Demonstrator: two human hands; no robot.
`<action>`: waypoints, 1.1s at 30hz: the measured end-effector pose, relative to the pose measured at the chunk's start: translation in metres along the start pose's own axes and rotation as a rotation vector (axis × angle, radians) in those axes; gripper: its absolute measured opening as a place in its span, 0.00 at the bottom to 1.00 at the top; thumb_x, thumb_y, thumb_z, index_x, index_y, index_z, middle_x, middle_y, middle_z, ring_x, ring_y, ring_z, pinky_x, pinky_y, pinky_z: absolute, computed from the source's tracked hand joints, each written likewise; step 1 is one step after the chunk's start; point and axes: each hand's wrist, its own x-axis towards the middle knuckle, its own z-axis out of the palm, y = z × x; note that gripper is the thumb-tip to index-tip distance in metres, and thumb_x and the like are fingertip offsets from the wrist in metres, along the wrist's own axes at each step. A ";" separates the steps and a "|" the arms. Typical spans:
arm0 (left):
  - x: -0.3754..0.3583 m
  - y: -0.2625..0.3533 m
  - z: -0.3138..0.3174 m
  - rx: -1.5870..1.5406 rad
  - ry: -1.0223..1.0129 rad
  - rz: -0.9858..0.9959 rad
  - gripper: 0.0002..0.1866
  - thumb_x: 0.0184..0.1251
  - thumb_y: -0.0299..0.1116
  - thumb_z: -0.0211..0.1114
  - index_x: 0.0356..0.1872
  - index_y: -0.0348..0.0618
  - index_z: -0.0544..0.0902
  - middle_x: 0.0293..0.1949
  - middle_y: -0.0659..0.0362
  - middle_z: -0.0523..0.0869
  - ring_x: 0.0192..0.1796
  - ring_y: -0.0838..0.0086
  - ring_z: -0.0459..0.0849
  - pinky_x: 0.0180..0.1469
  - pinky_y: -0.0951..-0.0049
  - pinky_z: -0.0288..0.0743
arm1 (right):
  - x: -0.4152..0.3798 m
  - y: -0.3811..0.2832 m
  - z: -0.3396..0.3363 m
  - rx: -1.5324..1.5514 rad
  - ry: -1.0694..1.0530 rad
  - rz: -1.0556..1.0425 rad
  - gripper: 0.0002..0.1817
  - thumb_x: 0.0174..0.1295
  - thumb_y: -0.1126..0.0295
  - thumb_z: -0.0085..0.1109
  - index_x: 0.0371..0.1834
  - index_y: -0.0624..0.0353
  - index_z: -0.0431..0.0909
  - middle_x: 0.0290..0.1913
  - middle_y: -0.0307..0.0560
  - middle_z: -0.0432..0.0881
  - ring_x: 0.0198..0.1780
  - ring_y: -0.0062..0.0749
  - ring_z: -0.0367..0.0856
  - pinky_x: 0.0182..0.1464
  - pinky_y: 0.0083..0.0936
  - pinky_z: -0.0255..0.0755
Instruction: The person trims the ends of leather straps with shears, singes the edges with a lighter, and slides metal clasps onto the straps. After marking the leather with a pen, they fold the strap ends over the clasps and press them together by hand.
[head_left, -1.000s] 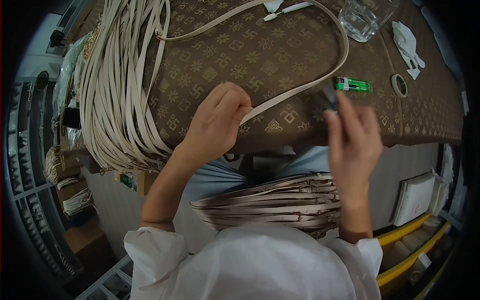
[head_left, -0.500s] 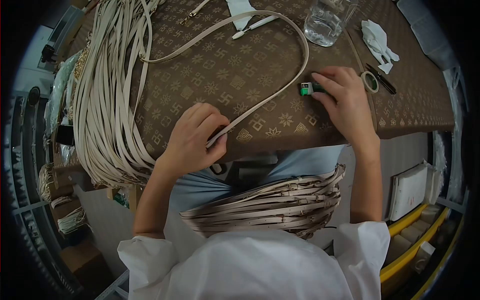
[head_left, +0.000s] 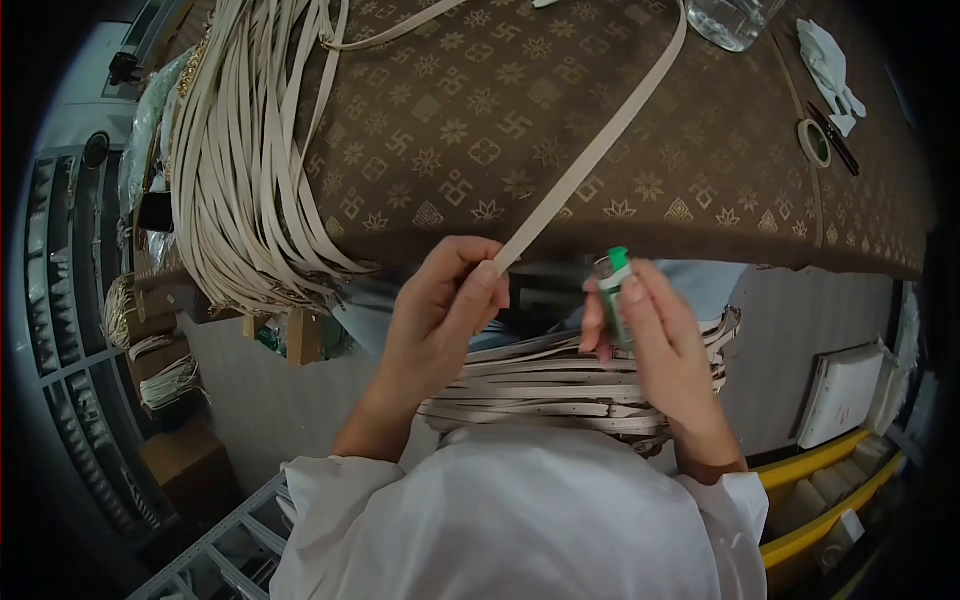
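Note:
Between the thumb and fingers of my left hand [head_left: 445, 315] is the end of a pale beige strap [head_left: 600, 145], which runs up and right over the brown patterned cloth. My right hand [head_left: 650, 325] is wrapped round a green lighter [head_left: 613, 290], its green top pointing up, just beyond the table's front edge. The two hands are apart, with the lighter to the right of the strap end. A thick bundle of similar straps [head_left: 255, 150] hangs over the table's left side. More straps with buckles [head_left: 560, 395] lie across my lap.
On the brown patterned tablecloth [head_left: 400, 150] are a clear water container [head_left: 735, 25], a crumpled white tissue [head_left: 828, 65], a roll of tape [head_left: 814, 143] and dark tweezers [head_left: 838, 145]. Yellow bins [head_left: 815, 460] stand at lower right, shelves [head_left: 75, 330] at left.
My right hand has picked the lighter up from the table and brought it down and left. My left hand has moved right and down with the strap end. The view has shifted too.

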 end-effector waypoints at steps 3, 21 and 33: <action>-0.010 -0.009 0.007 -0.139 -0.075 -0.108 0.10 0.68 0.28 0.45 0.44 0.34 0.71 0.31 0.63 0.74 0.27 0.87 0.65 0.28 0.88 0.60 | -0.009 0.020 0.007 0.066 -0.074 0.120 0.15 0.68 0.63 0.33 0.43 0.61 0.68 0.26 0.37 0.71 0.22 0.13 0.63 0.24 0.10 0.60; -0.012 -0.032 0.022 -0.245 -0.108 -0.197 0.10 0.65 0.28 0.50 0.45 0.39 0.65 0.32 0.58 0.76 0.28 0.83 0.70 0.28 0.86 0.64 | 0.005 0.033 0.008 0.258 0.155 0.472 0.25 0.60 0.50 0.44 0.19 0.62 0.71 0.11 0.35 0.64 0.12 0.15 0.56 0.13 0.12 0.45; -0.013 -0.032 0.022 -0.288 -0.095 -0.204 0.08 0.65 0.27 0.50 0.43 0.40 0.65 0.31 0.57 0.76 0.26 0.82 0.71 0.27 0.85 0.64 | 0.004 0.029 0.008 0.255 0.050 0.481 0.24 0.62 0.50 0.41 0.22 0.61 0.71 0.17 0.35 0.68 0.15 0.12 0.58 0.14 0.11 0.47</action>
